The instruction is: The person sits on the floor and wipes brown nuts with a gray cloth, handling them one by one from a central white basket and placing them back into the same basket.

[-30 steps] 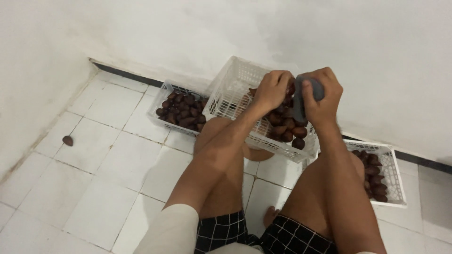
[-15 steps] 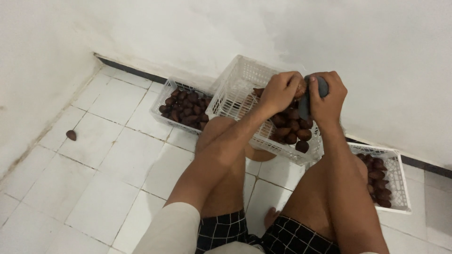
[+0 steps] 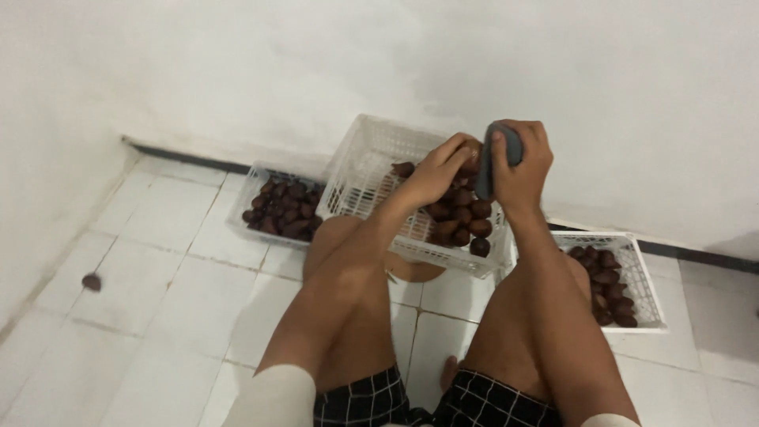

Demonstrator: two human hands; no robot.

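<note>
1. A dark reddish-brown scaly fruit [image 3: 471, 162] is pinched in the left hand [image 3: 437, 170] above the tilted white plastic lattice crate [image 3: 365, 170], within easy reach of the pile.
2. A grey oblong tool [image 3: 496, 154] is gripped by the closed right hand [image 3: 523, 162], pressed against that fruit.

I count three white plastic baskets on the floor: one in the middle [image 3: 371, 170], one to the left [image 3: 254, 178] and one to the right [image 3: 644, 277]. All three hold dark brown fruits, heaped too thickly to number: a pile in the left basket [image 3: 283, 209], a pile in the middle one [image 3: 462, 213], a pile in the right one [image 3: 609, 285]. One stray fruit [image 3: 92, 281] lies alone on the tiles. I have one fruit [image 3: 472, 158] in my left hand [image 3: 435, 170] and one grey tool [image 3: 496, 158] in my right hand [image 3: 523, 166]. Two hands, two bare knees.
</note>
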